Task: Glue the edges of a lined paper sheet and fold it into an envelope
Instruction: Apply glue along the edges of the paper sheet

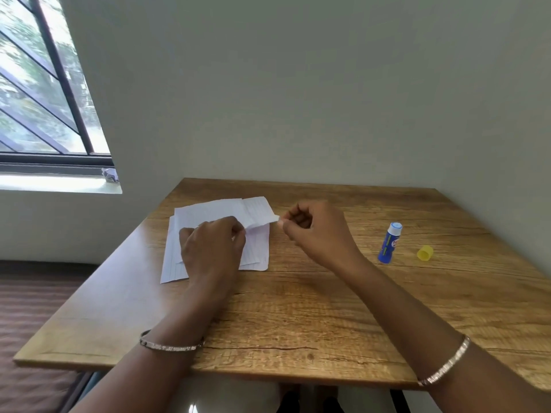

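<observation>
Left of the frame's centre, the lined paper sheet [220, 234] is lying on the table [313, 308]. The left hand [210, 248] is pinching its fold; the right hand [313, 231] is pinching a raised corner. Thin and floppy, it is probably creasing easily: edges are the best hold.

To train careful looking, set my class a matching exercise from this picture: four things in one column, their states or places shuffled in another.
1 glue stick
2 cap
3 lined paper sheet
4 right hand

A pinches a paper corner
B yellow, lying farthest right
C standing, uncapped
D partly folded, under the left hand

Pairs: 1-C, 2-B, 3-D, 4-A
</observation>
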Demonstrator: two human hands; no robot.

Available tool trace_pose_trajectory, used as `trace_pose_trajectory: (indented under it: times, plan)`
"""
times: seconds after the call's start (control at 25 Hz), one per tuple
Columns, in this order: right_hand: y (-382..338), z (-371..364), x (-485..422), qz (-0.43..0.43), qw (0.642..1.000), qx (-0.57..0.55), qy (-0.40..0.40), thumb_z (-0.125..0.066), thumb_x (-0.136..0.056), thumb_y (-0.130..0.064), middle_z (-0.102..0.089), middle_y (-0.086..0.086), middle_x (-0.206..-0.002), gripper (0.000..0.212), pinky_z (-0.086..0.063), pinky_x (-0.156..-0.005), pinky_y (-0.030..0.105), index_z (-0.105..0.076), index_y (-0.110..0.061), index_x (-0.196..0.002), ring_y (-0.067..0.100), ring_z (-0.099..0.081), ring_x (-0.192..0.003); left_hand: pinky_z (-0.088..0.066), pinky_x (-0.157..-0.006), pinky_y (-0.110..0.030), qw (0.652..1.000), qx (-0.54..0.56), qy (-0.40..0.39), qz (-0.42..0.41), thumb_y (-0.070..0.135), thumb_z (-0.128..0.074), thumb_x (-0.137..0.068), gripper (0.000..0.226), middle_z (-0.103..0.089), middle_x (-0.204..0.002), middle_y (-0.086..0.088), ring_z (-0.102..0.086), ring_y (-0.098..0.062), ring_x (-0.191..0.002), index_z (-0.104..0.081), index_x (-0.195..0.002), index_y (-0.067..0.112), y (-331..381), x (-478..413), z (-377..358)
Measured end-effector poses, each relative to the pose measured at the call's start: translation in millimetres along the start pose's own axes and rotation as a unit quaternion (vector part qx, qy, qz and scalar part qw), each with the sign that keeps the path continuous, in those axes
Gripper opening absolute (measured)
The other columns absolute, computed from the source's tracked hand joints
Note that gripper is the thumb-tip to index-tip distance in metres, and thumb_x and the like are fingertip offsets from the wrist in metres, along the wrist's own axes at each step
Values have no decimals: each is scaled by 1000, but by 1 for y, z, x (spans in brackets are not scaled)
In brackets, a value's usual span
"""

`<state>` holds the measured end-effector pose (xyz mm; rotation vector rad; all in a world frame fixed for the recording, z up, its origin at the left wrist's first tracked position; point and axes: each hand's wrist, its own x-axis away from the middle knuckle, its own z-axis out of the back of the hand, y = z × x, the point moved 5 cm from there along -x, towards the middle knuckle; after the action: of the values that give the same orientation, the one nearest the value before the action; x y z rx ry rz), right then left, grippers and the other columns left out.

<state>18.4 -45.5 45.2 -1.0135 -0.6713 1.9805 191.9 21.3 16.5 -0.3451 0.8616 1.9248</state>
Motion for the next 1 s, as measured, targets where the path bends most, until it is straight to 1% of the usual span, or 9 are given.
trace_pose_trajectory:
  times: [0.12, 0.2, 0.32, 0.48, 0.56, 0.72, 0.84, 0.92, 1.0]
  plan:
    - [-11, -19, -26, -1, 999, 34, 5, -70, -95, -22, -76, -1, -83, 15, -50, -64, 16, -78, -11, -89, 5, -66, -72, -37, -96, -36, 1000, -9, -25, -5, 37, -67, -94, 19, -78, -101, 7, -67, -16, -99, -77, -106, 28, -2, 1, -4]
    - [-9, -42, -43, -36, 995, 82, -50, -67, -97, -21, -77, 6, -95, 18, -56, -74, 31, -77, -5, -94, 15, -71, -85, -37, -95, -36, 999, -16, -35, -6, 38, -68, -93, 18, -78, -103, 8, -66, -15, -102, -77, -106, 29, -3, 2, -7]
    - [3, -69, -58, -122, 976, 135, -118, -71, -93, -19, -72, 13, -114, 26, -59, -88, 39, -71, 0, -110, 26, -70, -105, -34, -92, -34, 999, 8, -44, -4, 37, -72, -90, 15, -78, -101, 8, -67, -15, -101, -78, -102, 29, -5, 4, -10]
    - [18, -79, -59, -266, 957, -21, -116, -86, -78, -3, -69, 19, -115, 42, -63, -89, 46, -65, 5, -114, 30, -73, -102, -40, -93, -36, 997, 59, -39, 8, 37, -76, -87, 12, -78, -100, 7, -70, -15, -94, -77, -97, 31, -9, 5, -9]
    - [20, -81, -57, -296, 946, -92, -97, -86, -77, 1, -70, 22, -118, 46, -64, -86, 45, -66, 3, -118, 34, -73, -104, -42, -93, -38, 998, 62, -24, -6, 36, -78, -85, 17, -78, -104, 5, -70, -17, -93, -76, -101, 31, -7, 6, -6]
    - [19, -73, -58, -278, 942, -183, -49, -84, -81, -2, -73, 16, -109, 23, -65, -82, 41, -70, -4, -99, 28, -74, -97, -39, -94, -45, 997, 52, 38, -39, 40, -84, -77, 59, -65, -136, -3, -58, -29, -123, -63, -131, 29, -4, 5, 1]
    - [15, -57, -58, -243, 938, -245, -21, -83, -82, -4, -73, 12, -111, 21, -63, -87, 44, -69, -9, -97, 28, -73, -102, -32, -108, -54, 996, 59, 61, -16, 64, -77, -73, 95, -27, -166, -3, -32, -28, -148, -38, -153, 31, -12, -1, 5]
    - [12, -39, -57, -217, 935, -280, 4, -82, -83, -5, -76, 11, -107, 16, -62, -89, 44, -70, -11, -92, 28, -74, -102, -28, -112, -57, 993, 100, 57, -4, 71, -74, -69, 113, -7, -170, 1, -20, -24, -153, -20, -158, 30, -16, -2, 6]
    - [10, -14, -53, -199, 934, -297, 22, -81, -84, -5, -78, 9, -102, 14, -63, -88, 40, -72, -10, -93, 24, -75, -98, -28, -112, -59, 988, 145, 53, -1, 70, -76, -67, 123, -1, -170, 1, -16, -23, -154, -9, -160, 26, -18, -1, 5]
